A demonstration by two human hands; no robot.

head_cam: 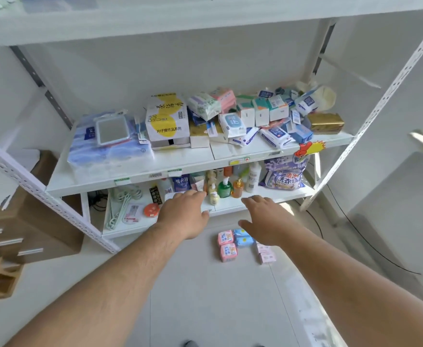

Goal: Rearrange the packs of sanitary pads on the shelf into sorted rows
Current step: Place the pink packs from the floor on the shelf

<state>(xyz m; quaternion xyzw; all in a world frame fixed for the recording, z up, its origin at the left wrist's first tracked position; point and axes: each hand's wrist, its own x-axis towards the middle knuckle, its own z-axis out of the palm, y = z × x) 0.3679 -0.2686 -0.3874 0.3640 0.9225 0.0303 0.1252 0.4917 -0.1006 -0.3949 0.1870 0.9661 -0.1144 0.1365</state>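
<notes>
Hands extend forward, palms down, fingers spread and slack; neither one grasps anything. Your left hand [184, 214] hovers in front of the lower shelf [230, 209], near its front edge. Your right hand [264, 221] hovers beside it, at 3 o'clock from the left, over the floor [205, 296].

Note two groups of packs. The first is the jumbled heap of packs [255, 116] on the middle shelf [130, 171], at 12 o'clock from both hands and well above them. The heap occupies the right half of that shelf; the packs lie tilted and overlapping, with no common long axis. The second is a small cluster on the floor: pink packs [226, 245], a blue pack [243, 240], and pale pink packs [265, 254]. This cluster lies at 6 o'clock from your right hand, partly hidden by the right wrist. These packs sit side by side, roughly squared to one another.

Judge the right hand as the nearer one to both groups. The floor cluster lies almost directly under it, while the heap lies up and slightly to 1 o'clock. The left hand stands closer to the boxes [167, 121] at the shelf's centre, which look unrelated to the task.

Sorting appears to be at an early stage: the heap on the shelf is not yet in rows.
</notes>
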